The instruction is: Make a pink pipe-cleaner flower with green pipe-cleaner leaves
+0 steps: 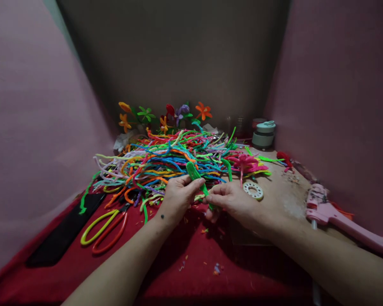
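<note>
Between my two hands is a bright green pipe cleaner piece (194,171), folded into a flat, leaf-like shape that slants down to the right. My left hand (180,193) pinches it near its upper part with thumb and fingers. Lower down, my right hand (225,197) is closed on its other end, and the fingertips hide part of it. Another green stem (227,169) stands up just behind my right hand. Beyond both hands spreads a large heap of coloured pipe cleaners (166,159). A pink pipe cleaner flower (243,162) lies at the heap's right side.
Scissors (110,231) with yellow and red handles lie left, beside a black flat case (67,229). At right are a white tape roll (253,191) and a pink glue gun (335,212) on a board. A lidded jar (264,135) and finished flowers (204,111) stand behind.
</note>
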`<state>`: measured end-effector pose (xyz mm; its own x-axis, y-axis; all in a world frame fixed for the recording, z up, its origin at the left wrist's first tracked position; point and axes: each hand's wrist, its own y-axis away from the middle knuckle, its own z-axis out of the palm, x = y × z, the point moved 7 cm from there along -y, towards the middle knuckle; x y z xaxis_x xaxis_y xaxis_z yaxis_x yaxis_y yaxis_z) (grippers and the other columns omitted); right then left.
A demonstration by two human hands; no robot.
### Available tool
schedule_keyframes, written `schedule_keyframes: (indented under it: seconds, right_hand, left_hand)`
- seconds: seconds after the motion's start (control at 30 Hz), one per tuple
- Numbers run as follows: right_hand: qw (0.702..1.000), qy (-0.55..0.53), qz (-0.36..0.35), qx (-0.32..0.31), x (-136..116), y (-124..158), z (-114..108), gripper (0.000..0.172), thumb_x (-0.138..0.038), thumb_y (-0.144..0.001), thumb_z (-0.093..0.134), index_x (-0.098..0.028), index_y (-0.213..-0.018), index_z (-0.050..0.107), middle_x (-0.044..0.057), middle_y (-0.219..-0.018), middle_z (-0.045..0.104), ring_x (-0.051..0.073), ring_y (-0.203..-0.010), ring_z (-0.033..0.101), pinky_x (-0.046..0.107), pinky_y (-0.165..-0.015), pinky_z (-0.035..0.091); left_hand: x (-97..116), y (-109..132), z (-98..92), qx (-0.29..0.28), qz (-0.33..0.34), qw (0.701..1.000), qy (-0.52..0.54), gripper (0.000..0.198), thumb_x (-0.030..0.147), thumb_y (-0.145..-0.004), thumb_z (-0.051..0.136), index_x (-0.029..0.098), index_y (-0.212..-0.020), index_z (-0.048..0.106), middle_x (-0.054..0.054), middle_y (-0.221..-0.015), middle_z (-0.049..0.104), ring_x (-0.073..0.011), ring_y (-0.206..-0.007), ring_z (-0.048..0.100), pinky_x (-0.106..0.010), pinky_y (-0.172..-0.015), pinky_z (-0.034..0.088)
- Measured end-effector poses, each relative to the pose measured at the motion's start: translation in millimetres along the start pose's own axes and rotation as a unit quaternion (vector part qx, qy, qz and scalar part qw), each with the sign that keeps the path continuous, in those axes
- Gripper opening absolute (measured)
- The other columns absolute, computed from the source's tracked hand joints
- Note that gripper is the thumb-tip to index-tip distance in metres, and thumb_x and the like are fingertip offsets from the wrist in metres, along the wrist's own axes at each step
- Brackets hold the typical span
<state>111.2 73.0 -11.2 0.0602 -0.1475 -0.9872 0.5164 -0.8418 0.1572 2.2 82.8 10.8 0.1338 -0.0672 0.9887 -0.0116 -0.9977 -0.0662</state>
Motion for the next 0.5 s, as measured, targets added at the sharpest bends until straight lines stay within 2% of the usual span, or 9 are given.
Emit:
schedule_keyframes:
  seconds: [0.07,0.17,0.33,0.4,0.5]
  right_hand:
    - [0.999,0.015,-0.014,0.032,-5,2,-8,0.019,-0.025,-0.073,0.053,-0.013,-0.059,0.055,0.003,-0.051,0.062,0.009,-0.04,0.053,0.021,-0.045,0.044]
    - [0.993,0.004,-0.037,0.116,-16,4,-30,0.015,-0.022,-0.076,0.052,-0.014,-0.063,0.053,0.003,-0.052,0.062,0.01,-0.04,0.054,0.019,-0.04,0.04]
    - [0.977,0.081,-0.053,0.189,-29,1,-56,0.011,-0.009,-0.075,0.047,-0.015,-0.066,0.051,0.002,-0.053,0.061,0.011,-0.044,0.056,0.021,-0.047,0.045]
    - [0.969,0.133,-0.039,0.203,-27,-1,-62,0.01,-0.009,-0.076,0.045,-0.013,-0.077,0.054,0.003,-0.054,0.062,0.012,-0.046,0.058,0.021,-0.046,0.045]
    - [0.948,0.212,-0.049,0.232,-26,-4,-69,0.027,-0.011,-0.077,0.045,-0.012,-0.103,0.052,0.002,-0.053,0.062,0.014,-0.045,0.059,0.021,-0.044,0.043]
  left_hand:
    - [0,-1,2.4,-0.03,-0.008,0.999,0.021,0.023,0.037,-0.071,0.062,0.015,-0.072,0.056,0.008,-0.045,0.039,-0.004,-0.035,0.032,-0.018,-0.035,0.024]
    - [0,-2,3.8,-0.048,-0.02,0.998,0.025,0.029,0.036,-0.073,0.06,0.017,-0.094,0.056,0.007,-0.054,0.048,-0.0046,-0.036,0.037,-0.017,-0.033,0.026]
    - [-3,-3,2.3,-0.042,-0.024,0.999,-0.023,0.019,0.031,-0.077,0.055,0.014,-0.086,0.057,0.008,-0.046,0.041,-0.0043,-0.034,0.034,-0.017,-0.033,0.027]
    - [-3,-3,2.3,-0.045,-0.019,0.998,-0.032,0.018,0.03,-0.078,0.054,0.013,-0.084,0.057,0.008,-0.045,0.041,-0.0044,-0.034,0.034,-0.017,-0.034,0.028]
    - [-2,-3,1.5,-0.046,-0.018,0.998,-0.039,0.017,0.03,-0.077,0.054,0.014,-0.083,0.058,0.007,-0.046,0.042,-0.0049,-0.034,0.036,-0.017,-0.033,0.029]
